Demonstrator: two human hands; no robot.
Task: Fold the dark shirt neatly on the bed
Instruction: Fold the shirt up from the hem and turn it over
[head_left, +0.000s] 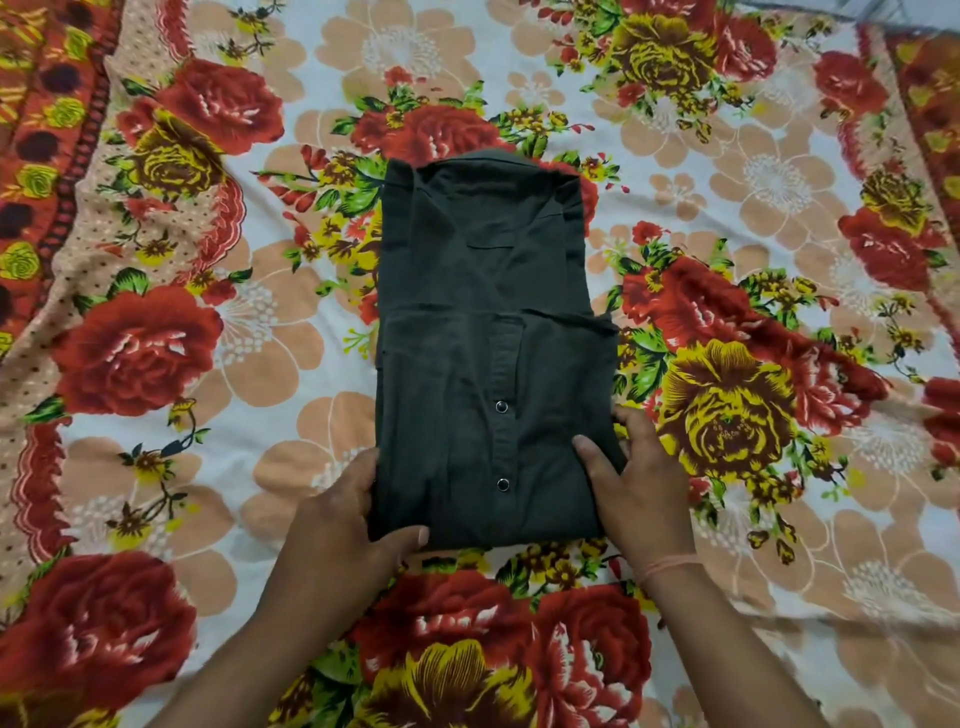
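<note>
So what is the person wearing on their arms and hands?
Almost nothing. Both forearms are bare, with no sleeves in view, and no rings or gloves show on the left hand or the right hand. The only thing worn is a thin pinkish thread tied round the right wrist.

The dark shirt (483, 322) was matt woven cloth, soft and faintly creased, with 2 small glossy snap buttons (501, 406) that looked like metal. The bedsheet (779, 182) was printed cloth, matt and slightly rumpled. A thin thread band (667, 564) circled 1 wrist.
</note>
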